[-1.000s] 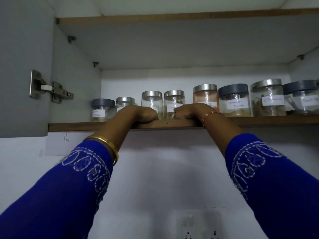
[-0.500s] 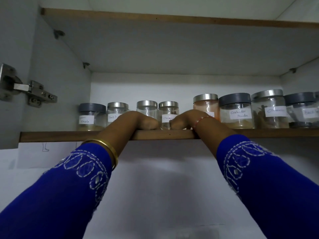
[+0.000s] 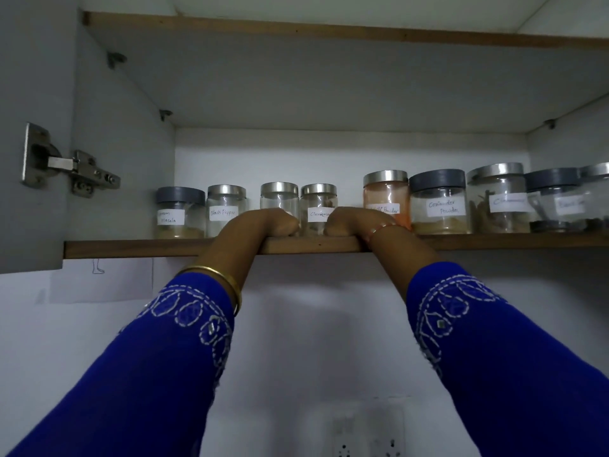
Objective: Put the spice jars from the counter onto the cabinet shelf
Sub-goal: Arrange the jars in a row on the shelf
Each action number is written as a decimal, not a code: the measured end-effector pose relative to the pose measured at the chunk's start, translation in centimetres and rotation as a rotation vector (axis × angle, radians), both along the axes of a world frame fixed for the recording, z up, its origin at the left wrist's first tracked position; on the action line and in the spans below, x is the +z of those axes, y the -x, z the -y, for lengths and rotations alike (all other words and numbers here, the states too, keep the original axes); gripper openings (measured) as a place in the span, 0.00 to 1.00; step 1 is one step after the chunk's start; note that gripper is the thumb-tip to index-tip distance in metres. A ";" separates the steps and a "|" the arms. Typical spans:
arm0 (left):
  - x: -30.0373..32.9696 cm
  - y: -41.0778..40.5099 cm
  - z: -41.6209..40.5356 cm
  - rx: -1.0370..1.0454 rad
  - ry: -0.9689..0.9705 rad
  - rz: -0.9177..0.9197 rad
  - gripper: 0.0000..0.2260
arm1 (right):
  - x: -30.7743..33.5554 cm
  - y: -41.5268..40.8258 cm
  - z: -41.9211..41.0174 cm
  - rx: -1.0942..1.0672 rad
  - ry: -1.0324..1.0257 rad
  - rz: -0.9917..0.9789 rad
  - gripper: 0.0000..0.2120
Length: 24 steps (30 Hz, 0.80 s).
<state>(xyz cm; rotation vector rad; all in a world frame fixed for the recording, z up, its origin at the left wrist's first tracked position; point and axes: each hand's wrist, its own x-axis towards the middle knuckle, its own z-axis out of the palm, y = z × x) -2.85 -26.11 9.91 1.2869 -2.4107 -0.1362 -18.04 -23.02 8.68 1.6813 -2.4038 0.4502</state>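
A row of labelled glass spice jars stands on the wooden cabinet shelf (image 3: pixel 138 249). From the left: a grey-lidded masala jar (image 3: pixel 179 212), a black pepper jar (image 3: pixel 225 207), a clear silver-lidded jar (image 3: pixel 279 197), a cinnamon jar (image 3: pixel 318 206), an orange powder jar (image 3: pixel 385 196), a coriander powder jar (image 3: pixel 438 206) and more at the right. My left hand (image 3: pixel 270 222) rests curled on the shelf's front edge before the clear jar. My right hand (image 3: pixel 356 222) rests curled before the orange powder jar. The cinnamon jar shows between the two fists, and no jar is lifted.
The cabinet door (image 3: pixel 33 127) hangs open at the left with its metal hinge (image 3: pixel 71 169). An upper shelf board (image 3: pixel 329 31) runs above the jars. Below the shelf is a white wall with a wall socket (image 3: pixel 369 437) and a paper sheet (image 3: pixel 102 280).
Only the view has shifted, first tilting up and left, then back. Both hands stay curled at the same spot on the shelf edge, and the jars have not moved.
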 end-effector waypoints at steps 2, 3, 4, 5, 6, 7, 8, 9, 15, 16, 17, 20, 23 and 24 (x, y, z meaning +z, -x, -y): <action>-0.1 -0.3 -0.4 0.039 0.106 -0.105 0.14 | 0.5 -1.4 -1.9 0.090 0.105 0.044 0.12; -0.4 -0.5 -0.6 0.050 0.158 -0.149 0.13 | 0.9 -1.8 -2.3 0.113 0.147 0.045 0.15; -0.5 -0.7 -0.9 0.043 0.193 -0.177 0.13 | 0.9 -2.2 -2.8 0.139 0.185 0.043 0.16; -0.7 -0.9 -1.2 0.029 0.215 -0.193 0.12 | 0.7 -2.5 -3.5 0.151 0.201 0.022 0.16; -0.8 -1.1 -1.5 0.013 0.245 -0.211 0.12 | 0.5 -2.2 -3.7 0.164 0.219 0.027 0.16; -1.0 -1.3 -1.8 0.001 0.259 -0.240 0.12 | 0.2 -2.0 -4.0 0.168 0.230 0.029 0.15; -1.3 -1.5 -1.9 -0.016 0.278 -0.268 0.12 | -0.1 -1.8 -4.4 0.168 0.236 0.039 0.15; -1.6 -1.7 -2.3 -0.024 0.293 -0.288 0.12 | -0.3 -2.0 -5.2 0.180 0.255 0.033 0.15; -5.1 -2.4 -5.0 0.080 0.622 -0.161 0.21 | -2.6 -2.6 -8.6 0.147 0.334 -0.112 0.18; -5.7 -2.5 -5.3 0.099 0.691 -0.142 0.22 | -3.0 -2.9 -9.2 0.143 0.354 -0.143 0.20; -6.1 -2.5 -5.6 0.107 0.739 -0.134 0.23 | -3.3 -3.1 -9.8 0.141 0.366 -0.165 0.23; -6.9 -2.8 -6.2 0.101 0.802 -0.128 0.22 | -4.3 -3.3 -10.7 0.127 0.400 -0.226 0.24; -7.9 -3.2 -6.9 0.090 0.819 -0.142 0.16 | -5.3 -3.1 -11.5 0.127 0.439 -0.323 0.19; -8.2 -3.4 -7.0 0.084 0.809 -0.147 0.16 | -5.5 -3.0 -11.8 0.140 0.437 -0.337 0.20</action>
